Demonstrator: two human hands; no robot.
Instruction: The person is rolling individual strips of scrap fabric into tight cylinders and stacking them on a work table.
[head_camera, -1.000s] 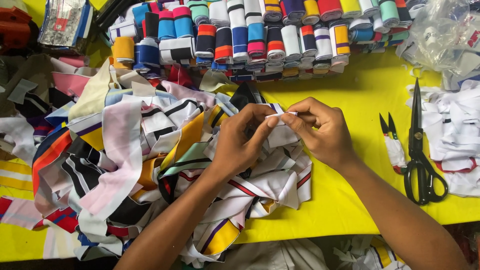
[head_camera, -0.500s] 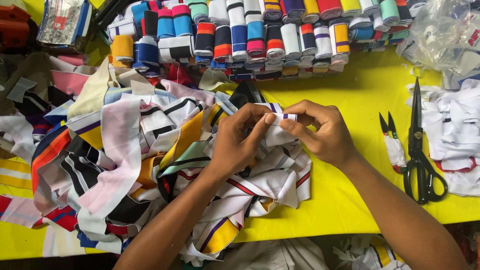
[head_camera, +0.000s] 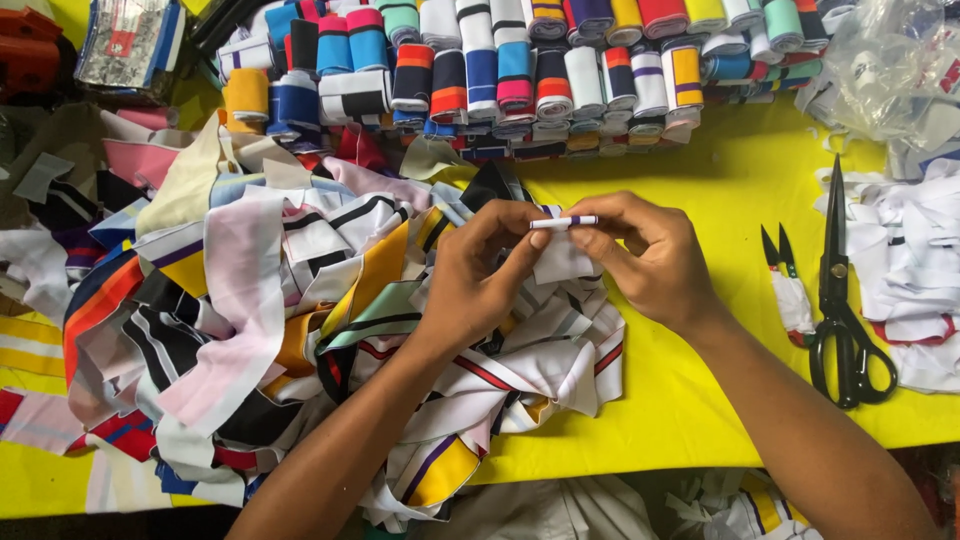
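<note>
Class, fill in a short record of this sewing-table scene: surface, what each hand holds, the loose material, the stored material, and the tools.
surface: yellow table
left hand: pinches one end of a white striped fabric strip
right hand: pinches the other end
loose material: heap of mixed striped fabric strips, left of the hands
stored material: rows of folded coloured fabric bands at the far edge
tools: black scissors; small thread snips

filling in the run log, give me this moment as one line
left hand: pinching white fabric strip | right hand: pinching same strip | under hands: fabric pile | scissors: on yellow table
</note>
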